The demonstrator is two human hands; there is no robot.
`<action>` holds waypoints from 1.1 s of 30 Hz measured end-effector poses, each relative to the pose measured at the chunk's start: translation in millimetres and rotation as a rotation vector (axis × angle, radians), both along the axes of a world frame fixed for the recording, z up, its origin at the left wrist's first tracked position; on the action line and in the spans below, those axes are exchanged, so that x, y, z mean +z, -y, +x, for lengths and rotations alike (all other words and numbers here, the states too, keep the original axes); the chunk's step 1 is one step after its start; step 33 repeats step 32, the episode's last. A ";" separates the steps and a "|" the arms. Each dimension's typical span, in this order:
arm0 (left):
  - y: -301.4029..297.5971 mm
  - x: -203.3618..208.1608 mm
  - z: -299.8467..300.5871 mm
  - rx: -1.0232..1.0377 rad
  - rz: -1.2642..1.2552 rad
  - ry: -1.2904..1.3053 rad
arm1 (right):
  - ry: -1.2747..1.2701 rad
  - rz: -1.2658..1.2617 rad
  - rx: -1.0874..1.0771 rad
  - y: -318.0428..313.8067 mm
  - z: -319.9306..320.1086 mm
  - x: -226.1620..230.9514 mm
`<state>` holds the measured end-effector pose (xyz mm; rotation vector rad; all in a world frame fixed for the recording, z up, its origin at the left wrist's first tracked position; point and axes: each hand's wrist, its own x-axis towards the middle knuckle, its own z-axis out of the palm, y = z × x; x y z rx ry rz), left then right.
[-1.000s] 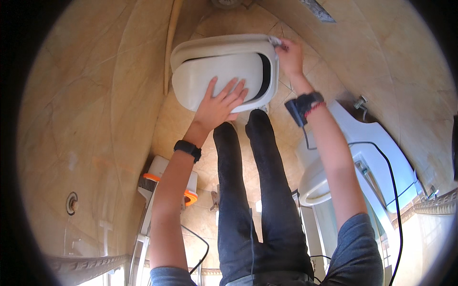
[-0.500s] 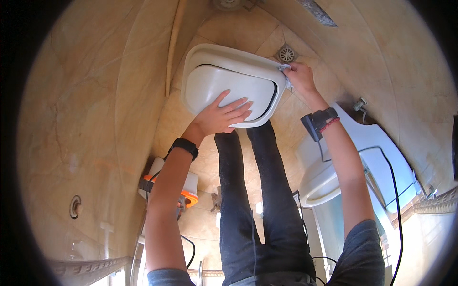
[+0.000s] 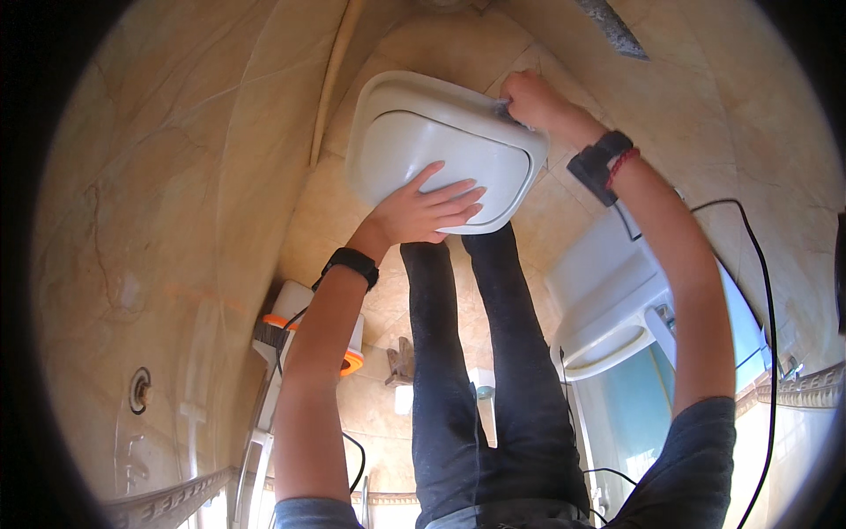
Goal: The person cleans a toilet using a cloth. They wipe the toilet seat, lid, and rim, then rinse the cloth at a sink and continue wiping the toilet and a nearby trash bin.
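A white swing-lid bin (image 3: 388, 99) is tilted in front of me, its lid panel (image 3: 414, 145) facing up and a dark gap around the panel. Flat on the lower part of the panel lies my left hand (image 3: 427, 210), with the fingers spread. My right hand (image 3: 531, 101) is closed at the bin's far right edge. It pinches a small greyish-white cloth (image 3: 504, 108), mostly hidden under the fingers, against the rim. Both wrists carry black bands.
A white washbasin (image 3: 608, 348) stands to the right, with a black cable (image 3: 765, 264) hanging near it. At the left is a white container with an orange rim (image 3: 352, 361). Tiled walls (image 3: 176, 176) rise on both sides, and a pipe (image 3: 330, 84) runs along the left corner.
My right hand has moved up and left along the bin's far rim with the cloth. The bin has shifted slightly right and turned a little; my left hand stays on its lid.
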<state>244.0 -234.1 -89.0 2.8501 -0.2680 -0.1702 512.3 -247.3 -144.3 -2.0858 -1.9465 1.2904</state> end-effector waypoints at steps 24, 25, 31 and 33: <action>1.2 7.6 -3.7 0.010 0.014 -0.058 | -0.629 -0.109 -0.533 -72.0 70.4 -8.7; 1.2 8.9 -4.0 0.013 0.007 -0.069 | -0.569 -0.154 -0.520 -67.2 72.3 5.4; -0.8 5.6 -1.4 0.026 -0.001 -0.035 | -0.840 -0.329 -0.853 -41.9 50.6 24.8; -0.7 4.0 -1.3 0.031 -0.001 -0.025 | -0.844 -0.331 -0.851 -41.8 48.5 24.7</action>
